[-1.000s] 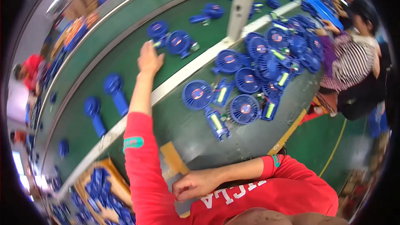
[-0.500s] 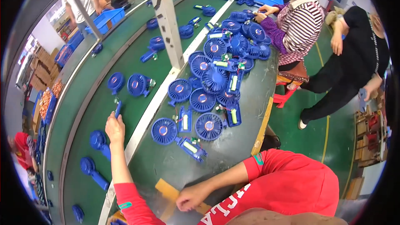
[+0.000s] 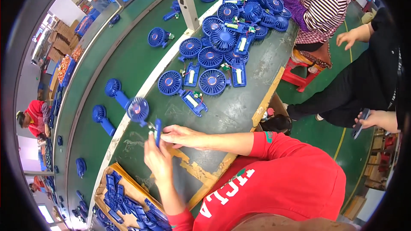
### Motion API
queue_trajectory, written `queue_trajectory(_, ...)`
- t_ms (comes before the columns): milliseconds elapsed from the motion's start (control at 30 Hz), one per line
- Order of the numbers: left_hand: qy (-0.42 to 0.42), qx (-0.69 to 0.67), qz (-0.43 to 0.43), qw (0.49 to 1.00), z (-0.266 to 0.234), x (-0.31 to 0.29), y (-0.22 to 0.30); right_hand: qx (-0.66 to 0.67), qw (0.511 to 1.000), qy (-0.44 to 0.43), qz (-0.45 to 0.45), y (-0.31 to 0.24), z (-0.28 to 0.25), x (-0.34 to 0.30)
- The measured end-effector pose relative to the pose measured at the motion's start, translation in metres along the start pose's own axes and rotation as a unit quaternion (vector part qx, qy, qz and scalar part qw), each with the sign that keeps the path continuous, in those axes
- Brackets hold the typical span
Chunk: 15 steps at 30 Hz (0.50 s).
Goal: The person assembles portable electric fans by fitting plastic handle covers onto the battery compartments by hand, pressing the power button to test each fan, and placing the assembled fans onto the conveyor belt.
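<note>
A blue handheld fan is held over the near part of the dark table, its round head [image 3: 138, 109] slightly blurred and its open handle [image 3: 158, 131] pointing up. My left hand [image 3: 159, 162] is closed round the lower end of the handle. From the right, my right hand [image 3: 183, 137] meets the same handle, thumb and fingers closed at its edge. Small parts show between head and handle, too blurred to make out. Beyond my hands lie several opened fans [image 3: 212, 82], with pale green battery cells, small circuit boards and red wires exposed.
A cardboard box [image 3: 124, 173] of blue handle covers stands at the near left. On the green conveyor belt [image 3: 141, 66] lie several more fans. One co-worker in stripes [image 3: 323, 6] sits at the far table end; another person in black [image 3: 359, 72] stands at right holding a dark flat object.
My left hand has come back from over the belt to the table with the fan. My right hand has risen from the tabletop to the fan's handle. The view has shifted.
</note>
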<state>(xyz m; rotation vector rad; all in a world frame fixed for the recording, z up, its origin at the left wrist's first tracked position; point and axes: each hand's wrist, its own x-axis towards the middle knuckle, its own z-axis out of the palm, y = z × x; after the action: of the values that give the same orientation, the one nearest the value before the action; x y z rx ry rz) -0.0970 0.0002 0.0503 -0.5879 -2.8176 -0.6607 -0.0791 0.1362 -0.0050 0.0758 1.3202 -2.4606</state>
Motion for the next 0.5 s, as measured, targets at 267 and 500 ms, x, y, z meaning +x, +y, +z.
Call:
queue_trajectory(267,-0.187,-0.094,-0.057,0.976,-0.020,-0.092,0.045,0.057,0.994,0.066,0.069,0.037,0.004,-0.043)
queue_trajectory(500,0.073,-0.051,-0.071,0.993,-0.016,-0.059,-0.005,0.124,0.979,-0.009,0.164,0.043,0.003,-0.064)
